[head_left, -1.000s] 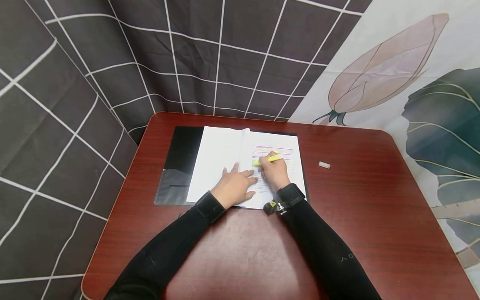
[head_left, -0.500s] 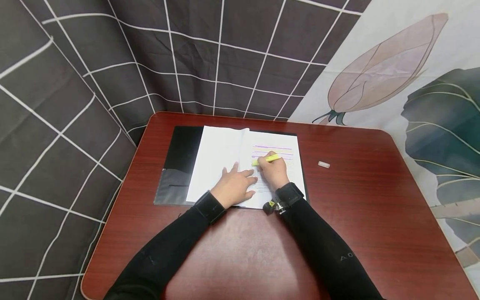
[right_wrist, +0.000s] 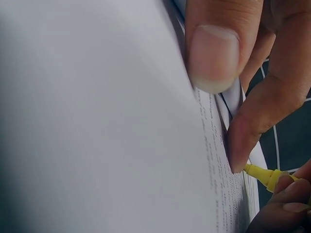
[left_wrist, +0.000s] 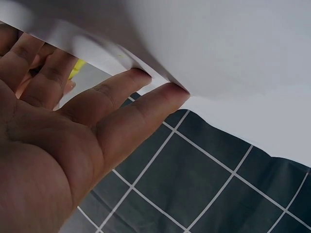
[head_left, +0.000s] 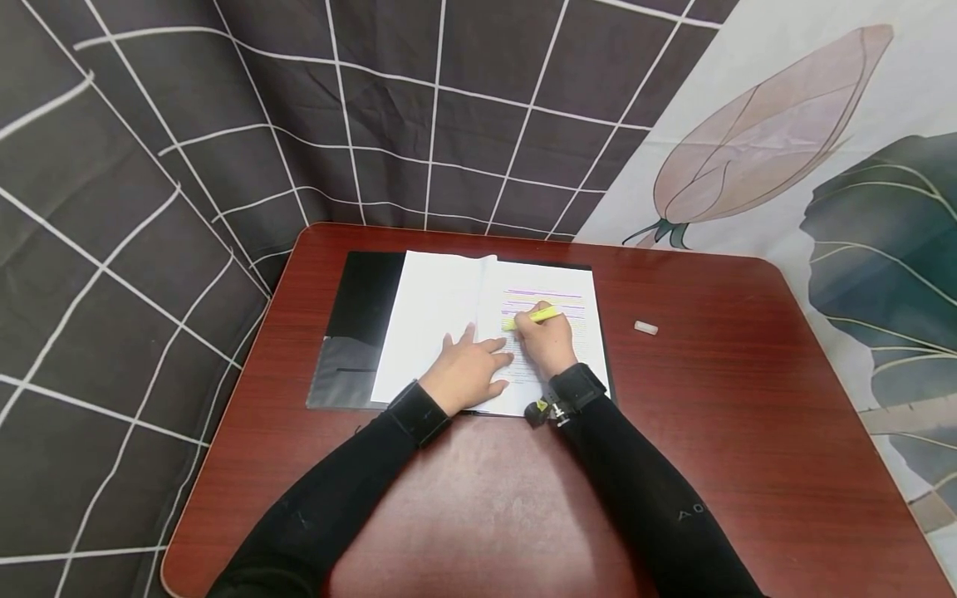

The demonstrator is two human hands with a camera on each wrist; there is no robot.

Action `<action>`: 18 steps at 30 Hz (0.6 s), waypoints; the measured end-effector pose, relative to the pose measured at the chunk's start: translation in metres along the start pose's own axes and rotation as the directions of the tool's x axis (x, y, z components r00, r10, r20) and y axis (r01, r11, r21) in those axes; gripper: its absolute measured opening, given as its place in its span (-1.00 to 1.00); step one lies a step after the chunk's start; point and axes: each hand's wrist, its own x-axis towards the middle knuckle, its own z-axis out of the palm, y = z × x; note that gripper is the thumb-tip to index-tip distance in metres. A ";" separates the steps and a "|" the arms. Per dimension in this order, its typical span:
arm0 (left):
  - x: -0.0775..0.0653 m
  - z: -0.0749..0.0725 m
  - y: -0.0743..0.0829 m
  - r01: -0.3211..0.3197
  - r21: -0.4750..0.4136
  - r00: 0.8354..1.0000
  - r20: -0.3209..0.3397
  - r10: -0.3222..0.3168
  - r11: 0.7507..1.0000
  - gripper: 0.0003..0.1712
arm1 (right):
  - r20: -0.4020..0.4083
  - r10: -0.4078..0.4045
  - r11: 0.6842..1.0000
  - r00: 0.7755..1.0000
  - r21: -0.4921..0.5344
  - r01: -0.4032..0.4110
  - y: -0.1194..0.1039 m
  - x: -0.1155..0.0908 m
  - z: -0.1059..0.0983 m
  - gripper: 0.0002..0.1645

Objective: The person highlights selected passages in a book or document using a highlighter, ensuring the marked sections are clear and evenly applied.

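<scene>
My right hand (head_left: 548, 342) pinches a yellow highlighter (head_left: 544, 315), its tip down at the printed right page (head_left: 583, 365). Purple and yellow marks run across the upper lines there. Fingers spread, my left hand (head_left: 459, 375) rests flat over the middle of the open document folder, across both pages. In the left wrist view, the left fingers (left_wrist: 141, 109) lie against the white paper (left_wrist: 243, 63). The right wrist view has the left thumb (right_wrist: 214, 58) large in front, with the highlighter (right_wrist: 260, 173) in the right fingers beyond it.
A small whitish cap (head_left: 646, 328) lies on the reddish-brown table (head_left: 718, 399), right of the folder. The folder's black cover (head_left: 374, 286) with a clear pocket extends to the left. A dark grid-patterned curtain (head_left: 389, 108) hangs behind and at the left side.
My right hand and the highlighter have shifted very slightly left along the page. The left hand stays in place. The curtain at the left has swayed a little.
</scene>
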 end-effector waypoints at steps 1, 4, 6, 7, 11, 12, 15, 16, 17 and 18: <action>0.000 0.000 0.000 -0.001 -0.002 1.000 -0.001 0.001 1.000 -0.37 | -0.001 -0.007 1.000 1.000 -0.006 0.007 -0.004 -0.004 -0.001 -0.86; 0.000 -0.001 0.001 -0.004 -0.009 1.000 -0.002 0.004 1.000 -0.37 | -0.026 -0.028 1.000 0.999 -0.010 0.028 -0.015 -0.016 -0.004 -0.84; 0.000 -0.002 0.001 -0.003 -0.010 1.000 -0.001 0.003 1.000 -0.36 | -0.038 -0.043 0.999 0.998 -0.011 0.042 -0.023 -0.024 -0.006 -0.81; -0.001 -0.002 0.001 -0.002 -0.009 1.000 0.000 0.002 1.000 -0.36 | -0.040 -0.041 0.999 0.998 -0.014 0.041 -0.028 -0.028 -0.008 -0.80; -0.002 -0.004 0.002 0.007 -0.017 1.000 0.009 -0.007 1.000 -0.36 | -0.032 -0.032 0.999 0.999 -0.029 0.031 -0.014 -0.015 -0.008 -0.83; -0.001 -0.004 0.002 0.008 -0.019 1.000 0.011 -0.007 1.000 -0.36 | -0.032 -0.031 0.999 0.999 -0.035 0.030 -0.008 -0.009 -0.007 -0.83; -0.002 -0.006 0.003 0.002 -0.035 1.000 0.012 -0.002 0.999 -0.37 | -0.019 -0.045 0.999 0.999 -0.020 0.045 -0.004 -0.008 -0.008 -0.82; -0.002 -0.006 0.003 0.001 -0.032 1.000 0.013 0.000 1.000 -0.36 | -0.023 -0.049 0.999 0.999 -0.020 0.049 -0.006 -0.010 -0.009 -0.82; -0.003 -0.007 0.003 -0.001 -0.037 1.000 0.012 0.002 0.999 -0.37 | -0.026 -0.057 0.998 0.998 -0.020 0.057 -0.009 -0.013 -0.010 -0.81; -0.003 -0.007 0.003 -0.002 -0.038 1.000 0.013 0.002 0.999 -0.37 | -0.030 -0.062 0.998 0.998 -0.017 0.061 -0.012 -0.016 -0.011 -0.80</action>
